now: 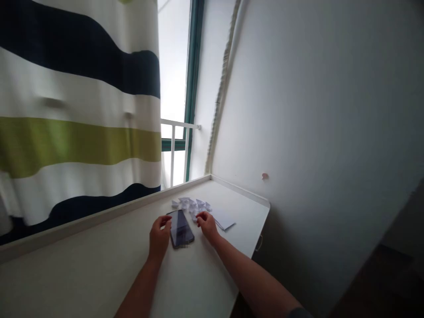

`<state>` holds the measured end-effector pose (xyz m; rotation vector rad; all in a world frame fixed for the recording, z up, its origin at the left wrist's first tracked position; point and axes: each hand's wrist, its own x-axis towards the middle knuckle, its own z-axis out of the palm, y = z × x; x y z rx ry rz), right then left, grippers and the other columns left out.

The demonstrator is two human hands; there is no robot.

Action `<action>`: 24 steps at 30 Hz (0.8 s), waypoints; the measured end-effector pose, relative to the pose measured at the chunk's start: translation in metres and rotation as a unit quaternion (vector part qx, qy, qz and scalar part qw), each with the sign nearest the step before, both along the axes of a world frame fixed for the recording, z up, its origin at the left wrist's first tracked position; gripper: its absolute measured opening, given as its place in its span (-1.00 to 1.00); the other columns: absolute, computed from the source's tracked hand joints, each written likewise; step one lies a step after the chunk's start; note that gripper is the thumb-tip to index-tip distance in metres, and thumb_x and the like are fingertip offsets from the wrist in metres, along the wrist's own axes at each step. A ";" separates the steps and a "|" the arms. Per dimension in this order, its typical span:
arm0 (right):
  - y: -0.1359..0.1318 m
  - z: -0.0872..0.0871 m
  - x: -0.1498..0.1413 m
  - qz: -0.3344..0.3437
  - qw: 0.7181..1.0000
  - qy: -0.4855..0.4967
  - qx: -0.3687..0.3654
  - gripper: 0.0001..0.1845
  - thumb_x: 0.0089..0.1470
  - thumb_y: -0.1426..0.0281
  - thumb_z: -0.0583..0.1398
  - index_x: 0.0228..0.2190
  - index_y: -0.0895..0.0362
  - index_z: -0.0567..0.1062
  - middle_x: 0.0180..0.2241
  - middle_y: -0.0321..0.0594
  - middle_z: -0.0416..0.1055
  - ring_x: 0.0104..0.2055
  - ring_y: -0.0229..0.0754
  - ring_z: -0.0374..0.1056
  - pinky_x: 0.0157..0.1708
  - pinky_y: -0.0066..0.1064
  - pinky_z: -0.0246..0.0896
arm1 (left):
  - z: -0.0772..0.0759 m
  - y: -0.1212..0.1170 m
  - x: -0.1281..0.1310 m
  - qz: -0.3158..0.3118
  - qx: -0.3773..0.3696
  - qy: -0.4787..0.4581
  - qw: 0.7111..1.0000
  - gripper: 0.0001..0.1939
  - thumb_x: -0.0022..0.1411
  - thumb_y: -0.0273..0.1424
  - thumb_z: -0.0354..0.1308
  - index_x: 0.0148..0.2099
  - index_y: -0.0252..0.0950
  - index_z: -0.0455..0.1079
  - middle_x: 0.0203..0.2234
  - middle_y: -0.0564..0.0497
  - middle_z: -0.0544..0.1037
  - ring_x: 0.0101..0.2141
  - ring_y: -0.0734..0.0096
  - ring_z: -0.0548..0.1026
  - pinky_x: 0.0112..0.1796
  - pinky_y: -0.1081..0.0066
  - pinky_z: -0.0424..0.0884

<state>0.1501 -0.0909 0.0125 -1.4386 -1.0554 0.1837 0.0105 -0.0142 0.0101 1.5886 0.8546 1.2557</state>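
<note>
My left hand [160, 235] is beside the left edge of a dark phone [182, 230], its fingers curled with a gap between thumb and fingertips and nothing visible in them. The phone lies flat, screen up, on the white desk. Across it, my right hand [207, 225] has its thumb and bent forefinger a little apart. Those fingertips are close to the near edge of a cluster of small folded white paper pieces [188, 203]; whether they touch one I cannot tell. Flat white paper sheets [225, 220] lie to the right of the right hand, partly hidden by it.
A raised rim [132, 206] borders the white desk [109, 260] at the back. Behind it hang a striped curtain [79, 141] and a window with a white railing [172, 154]. At right stands a plain wall [314, 132]; the desk's right edge drops off before it.
</note>
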 end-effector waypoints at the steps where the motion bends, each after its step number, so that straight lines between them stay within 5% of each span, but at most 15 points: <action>1: 0.003 0.000 0.002 0.003 1.000 0.026 -0.010 -0.89 -0.06 0.46 0.09 -0.56 0.22 0.36 -0.68 -0.38 0.25 -0.67 -0.36 0.17 -0.65 -0.50 0.12 | 0.000 0.001 -0.002 -0.010 -0.003 -0.002 1.000 -0.82 0.09 -0.35 0.04 -0.30 -0.33 0.37 -0.35 -0.05 0.46 -0.31 0.27 0.44 -0.29 0.25 0.42; 14: -0.019 0.048 -0.005 0.009 0.992 0.126 -0.004 -0.95 -0.19 0.47 0.10 -0.54 0.18 0.34 -0.66 -0.41 0.27 -0.66 -0.38 0.22 -0.64 -0.53 0.12 | 0.039 -0.028 0.026 -0.109 0.015 -0.031 0.993 -0.73 -0.01 -0.27 0.02 -0.27 -0.29 0.36 -0.27 -0.12 0.49 -0.23 0.17 0.47 -0.25 0.21 0.42; 20: -0.088 0.080 -0.001 -0.001 0.995 0.091 0.048 -0.89 -0.11 0.40 0.14 -0.44 0.15 0.33 -0.56 -0.38 0.30 -0.54 -0.32 0.30 -0.59 -0.52 0.18 | 0.076 -0.092 0.053 -0.274 -0.003 -0.098 0.957 -0.63 -0.12 -0.17 0.14 -0.30 -0.32 0.38 -0.36 -0.07 0.52 -0.32 0.18 0.50 -0.27 0.21 0.46; 24: -0.166 0.105 0.018 -0.095 0.993 0.023 0.071 -0.83 -0.09 0.37 0.17 -0.36 0.12 0.37 -0.46 -0.33 0.33 -0.44 -0.30 0.32 -0.51 -0.48 0.25 | 0.107 -0.163 0.078 -0.386 -0.008 -0.122 0.914 -0.60 -0.15 -0.11 0.17 -0.30 -0.27 0.39 -0.36 -0.02 0.53 -0.29 0.17 0.51 -0.24 0.19 0.47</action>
